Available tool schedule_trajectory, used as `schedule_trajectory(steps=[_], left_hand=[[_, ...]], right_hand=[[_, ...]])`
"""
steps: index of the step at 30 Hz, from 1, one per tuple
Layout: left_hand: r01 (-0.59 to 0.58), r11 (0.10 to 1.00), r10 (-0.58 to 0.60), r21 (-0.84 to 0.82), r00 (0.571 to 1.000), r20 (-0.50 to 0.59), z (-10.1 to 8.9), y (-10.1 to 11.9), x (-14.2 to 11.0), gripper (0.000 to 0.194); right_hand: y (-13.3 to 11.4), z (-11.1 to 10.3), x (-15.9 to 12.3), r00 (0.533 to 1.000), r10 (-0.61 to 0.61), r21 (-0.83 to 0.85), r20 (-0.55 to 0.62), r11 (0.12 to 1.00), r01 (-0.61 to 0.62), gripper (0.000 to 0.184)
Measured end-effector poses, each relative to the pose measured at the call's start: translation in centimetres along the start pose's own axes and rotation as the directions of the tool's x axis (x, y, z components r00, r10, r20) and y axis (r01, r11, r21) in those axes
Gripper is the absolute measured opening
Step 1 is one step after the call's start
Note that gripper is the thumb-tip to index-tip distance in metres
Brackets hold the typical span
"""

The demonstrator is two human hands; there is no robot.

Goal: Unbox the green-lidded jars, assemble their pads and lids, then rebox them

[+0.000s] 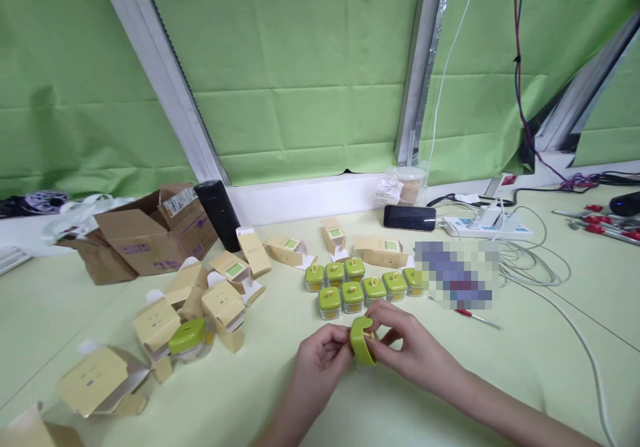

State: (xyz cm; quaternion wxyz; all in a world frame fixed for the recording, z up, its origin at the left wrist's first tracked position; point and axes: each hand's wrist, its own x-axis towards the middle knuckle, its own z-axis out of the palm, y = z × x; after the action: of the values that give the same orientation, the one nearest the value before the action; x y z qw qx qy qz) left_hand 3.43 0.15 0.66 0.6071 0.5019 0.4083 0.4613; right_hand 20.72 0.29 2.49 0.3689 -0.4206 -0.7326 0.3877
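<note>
Both my hands meet over the pale green table (530, 367), closed on one small jar with a green lid (362, 341). My left hand (320, 355) pinches its left side and my right hand (406, 345) wraps the right side, with the lid tilted toward me. Just beyond them stands a cluster of several similar green-lidded jars (361, 285). Another jar (191, 340) lies on its side at the left among small yellow cartons.
Several open yellow cartons (226, 303) are scattered left and behind the jars. A brown cardboard box (150, 237) and a black cylinder (219, 213) stand at back left. A phone (410, 217), a power strip (487, 227), cables and red-handled tools (607, 228) lie at right.
</note>
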Motion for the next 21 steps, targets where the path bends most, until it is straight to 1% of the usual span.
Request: schedule_trajectory(steps=[3, 5, 8, 10, 12, 16, 21], left_hand=[[0.108, 0.993, -0.107, -0.052, 0.994, 0.019, -0.3, 0.6, 0.1, 0.03], [0.15, 0.983, -0.149, -0.107, 0.989, 0.022, -0.2, 0.9, -0.1, 0.03], [0.178, 0.965, -0.172, -0.191, 0.984, 0.048, 0.1, 1.3, -0.4, 0.029], [0.184, 0.954, -0.169, -0.236, 0.982, 0.08, 0.3, 1.4, -0.5, 0.029], [0.186, 0.946, -0.167, -0.267, 0.982, 0.093, 0.4, 1.3, -0.5, 0.026], [0.189, 0.943, -0.173, -0.274, 0.981, 0.083, 0.2, 0.8, -0.4, 0.022], [0.177, 0.958, -0.158, -0.227, 0.982, 0.101, -0.2, 0.2, -0.3, 0.024]], right_hand=[[0.1, -0.2, 0.1, 0.999, 0.023, -0.009, -0.037, 1.0, -0.023, 0.007], [0.1, -0.2, 0.1, 0.996, 0.02, 0.005, -0.082, 1.0, -0.019, 0.009], [0.3, 0.1, 0.1, 0.989, -0.023, 0.021, -0.149, 0.999, 0.026, 0.007], [0.5, 0.3, 0.1, 0.983, -0.062, -0.006, -0.171, 0.998, 0.062, 0.009], [0.6, 0.3, 0.0, 0.983, -0.096, -0.057, -0.156, 0.995, 0.088, 0.012], [0.8, 0.0, 0.0, 0.987, -0.139, -0.113, -0.079, 0.985, 0.13, 0.014], [0.9, -0.6, 0.4, 0.994, -0.105, -0.093, 0.019, 0.99, 0.106, 0.015]])
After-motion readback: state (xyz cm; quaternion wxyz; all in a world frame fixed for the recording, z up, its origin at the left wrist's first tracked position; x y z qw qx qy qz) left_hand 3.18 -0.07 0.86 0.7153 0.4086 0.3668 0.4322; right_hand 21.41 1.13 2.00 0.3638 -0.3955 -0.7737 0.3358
